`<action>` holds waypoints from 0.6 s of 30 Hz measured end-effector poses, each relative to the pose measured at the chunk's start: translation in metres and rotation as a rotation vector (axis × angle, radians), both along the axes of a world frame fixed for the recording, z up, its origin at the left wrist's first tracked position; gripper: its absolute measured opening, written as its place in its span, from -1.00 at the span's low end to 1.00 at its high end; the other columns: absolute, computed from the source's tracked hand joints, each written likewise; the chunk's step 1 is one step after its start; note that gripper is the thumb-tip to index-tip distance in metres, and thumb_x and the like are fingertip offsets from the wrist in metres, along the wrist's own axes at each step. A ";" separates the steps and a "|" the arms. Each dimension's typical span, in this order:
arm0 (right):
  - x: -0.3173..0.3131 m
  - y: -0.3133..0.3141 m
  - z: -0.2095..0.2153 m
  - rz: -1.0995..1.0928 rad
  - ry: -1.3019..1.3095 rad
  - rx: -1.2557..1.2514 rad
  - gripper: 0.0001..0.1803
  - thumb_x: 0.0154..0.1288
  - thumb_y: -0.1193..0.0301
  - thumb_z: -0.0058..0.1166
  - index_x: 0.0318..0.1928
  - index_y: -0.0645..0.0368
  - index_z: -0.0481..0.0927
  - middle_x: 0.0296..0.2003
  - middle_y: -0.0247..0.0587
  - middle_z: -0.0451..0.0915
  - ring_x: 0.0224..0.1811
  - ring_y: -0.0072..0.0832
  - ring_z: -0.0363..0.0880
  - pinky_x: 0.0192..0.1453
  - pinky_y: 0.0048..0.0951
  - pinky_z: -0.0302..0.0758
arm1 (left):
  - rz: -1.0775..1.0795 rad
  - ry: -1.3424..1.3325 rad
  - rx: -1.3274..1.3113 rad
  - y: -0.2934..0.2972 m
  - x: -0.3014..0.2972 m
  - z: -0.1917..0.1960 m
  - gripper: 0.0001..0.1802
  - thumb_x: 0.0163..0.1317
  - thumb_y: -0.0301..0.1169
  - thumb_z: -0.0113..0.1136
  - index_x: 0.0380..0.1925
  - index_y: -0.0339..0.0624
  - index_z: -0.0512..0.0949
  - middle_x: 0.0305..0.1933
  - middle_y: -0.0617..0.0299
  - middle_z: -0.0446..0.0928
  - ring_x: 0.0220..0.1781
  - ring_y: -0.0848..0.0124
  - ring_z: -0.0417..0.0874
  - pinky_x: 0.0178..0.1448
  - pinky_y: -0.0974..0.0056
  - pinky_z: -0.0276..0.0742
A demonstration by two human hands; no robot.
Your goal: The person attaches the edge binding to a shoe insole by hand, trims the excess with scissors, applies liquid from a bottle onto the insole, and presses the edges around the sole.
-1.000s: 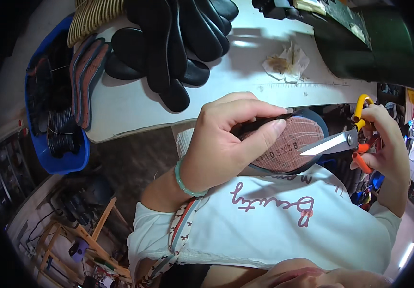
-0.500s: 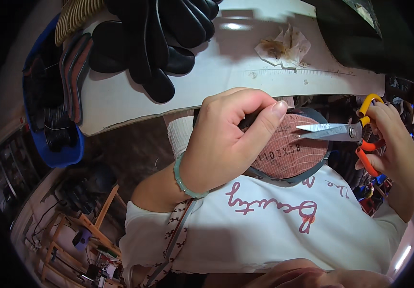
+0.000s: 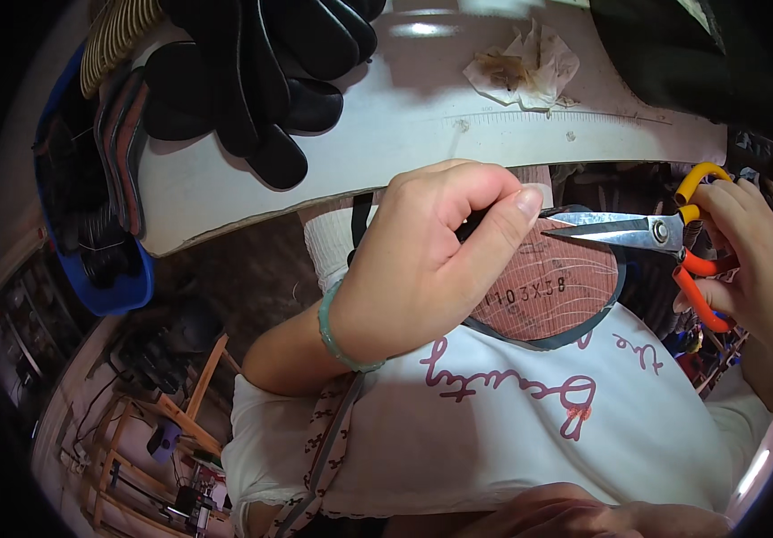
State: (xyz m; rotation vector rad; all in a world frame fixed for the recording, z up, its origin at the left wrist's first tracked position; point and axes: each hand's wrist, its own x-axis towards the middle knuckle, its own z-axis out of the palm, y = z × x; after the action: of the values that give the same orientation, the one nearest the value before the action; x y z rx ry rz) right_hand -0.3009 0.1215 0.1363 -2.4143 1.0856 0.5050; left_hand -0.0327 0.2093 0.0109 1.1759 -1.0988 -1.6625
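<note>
My left hand, with a green bracelet at the wrist, is closed in a pinch on a shoe insole. The insole shows a reddish-brown, pale-lined face with a dark rim, held in front of my shirt. Part of it is hidden behind the hand. In my right hand is a pair of scissors with yellow and red handles. Their slightly parted blades point left across the insole's far part, with the tips close to my left thumb. Whether the blades touch the insole, I cannot tell.
Beyond my hands is a white table with ruler marks. A pile of black insoles lies at its left, by a blue basket. Crumpled paper rests near the back. Wooden frames stand at lower left.
The scissors have shifted toward the insole's far edge, near my left thumb. My right hand has moved slightly right. My left hand keeps its pinch on the insole.
</note>
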 end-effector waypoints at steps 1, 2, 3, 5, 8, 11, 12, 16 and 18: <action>0.000 0.000 0.002 0.001 0.021 -0.004 -0.07 -0.55 0.25 0.50 0.02 0.32 0.47 -0.26 -0.12 0.46 -0.30 -0.24 0.34 -0.22 -0.34 0.34 | -0.005 0.026 0.022 -0.001 0.000 0.000 -0.77 0.42 -0.42 0.07 -0.31 -0.41 0.59 -0.42 0.35 0.54 -0.35 0.67 0.45 -0.27 0.50 0.39; 0.000 0.000 0.004 0.001 0.042 -0.007 -0.06 -0.56 0.24 0.50 0.02 0.32 0.47 -0.27 -0.12 0.45 -0.30 -0.25 0.34 -0.23 -0.34 0.34 | -0.012 0.033 0.022 -0.001 0.000 0.000 -0.77 0.42 -0.42 0.07 -0.31 -0.41 0.59 -0.42 0.35 0.54 -0.35 0.67 0.45 -0.27 0.50 0.39; 0.000 -0.002 0.004 -0.012 0.034 0.030 -0.06 -0.55 0.18 0.50 0.00 0.34 0.48 -0.29 -0.13 0.43 -0.32 -0.29 0.35 -0.25 -0.36 0.33 | -0.019 0.033 0.024 -0.002 0.000 0.000 -0.77 0.42 -0.42 0.07 -0.31 -0.40 0.59 -0.41 0.35 0.55 -0.35 0.67 0.45 -0.26 0.50 0.40; 0.002 -0.012 0.007 -0.023 0.025 0.070 -0.05 -0.55 0.12 0.50 -0.02 0.35 0.49 -0.32 -0.14 0.41 -0.33 -0.33 0.35 -0.27 -0.39 0.32 | -0.025 0.033 0.027 -0.002 0.000 0.001 -0.77 0.42 -0.42 0.07 -0.31 -0.40 0.59 -0.41 0.35 0.55 -0.35 0.67 0.46 -0.26 0.49 0.40; 0.006 -0.028 0.008 0.105 0.040 0.210 -0.29 -0.24 0.20 0.48 -0.02 0.26 0.55 -0.48 -0.05 0.39 -0.48 -0.22 0.36 -0.37 -0.33 0.38 | -0.071 0.064 0.045 -0.003 0.000 0.001 -0.77 0.42 -0.42 0.08 -0.31 -0.40 0.59 -0.41 0.35 0.55 -0.34 0.67 0.47 -0.25 0.49 0.41; -0.003 -0.030 0.005 0.148 -0.044 0.232 -0.27 -0.26 0.19 0.49 -0.04 0.31 0.54 -0.49 -0.08 0.38 -0.51 -0.25 0.33 -0.41 -0.37 0.36 | -0.077 0.078 0.064 -0.003 -0.001 0.001 -0.77 0.42 -0.41 0.08 -0.31 -0.39 0.60 -0.41 0.35 0.55 -0.34 0.67 0.47 -0.25 0.49 0.41; -0.004 -0.028 0.005 0.104 -0.068 0.239 -0.28 -0.25 0.18 0.49 -0.05 0.32 0.54 -0.49 -0.08 0.37 -0.51 -0.24 0.32 -0.41 -0.38 0.35 | -0.077 0.064 0.042 -0.004 -0.002 0.001 -0.76 0.42 -0.41 0.09 -0.31 -0.39 0.60 -0.41 0.35 0.55 -0.34 0.67 0.47 -0.25 0.49 0.41; -0.013 -0.025 0.008 0.008 -0.070 0.258 -0.29 -0.22 0.14 0.48 -0.08 0.33 0.53 -0.49 -0.09 0.34 -0.51 -0.24 0.32 -0.42 -0.39 0.33 | -0.098 0.048 0.069 -0.005 0.000 0.001 -0.77 0.41 -0.41 0.10 -0.32 -0.39 0.60 -0.42 0.35 0.57 -0.34 0.67 0.48 -0.25 0.50 0.42; -0.011 -0.027 0.008 0.029 -0.068 0.275 -0.28 -0.22 0.13 0.47 -0.08 0.33 0.53 -0.48 -0.09 0.35 -0.50 -0.23 0.32 -0.41 -0.38 0.33 | -0.089 0.091 0.100 -0.004 -0.002 0.002 -0.77 0.41 -0.41 0.10 -0.31 -0.38 0.60 -0.41 0.35 0.57 -0.34 0.68 0.49 -0.25 0.50 0.43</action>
State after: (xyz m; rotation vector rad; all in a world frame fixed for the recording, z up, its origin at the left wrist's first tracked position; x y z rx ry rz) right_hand -0.3117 0.0943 0.1440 -2.1930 0.8898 0.5392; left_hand -0.0348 0.2050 0.0125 1.1157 -1.0346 -1.8402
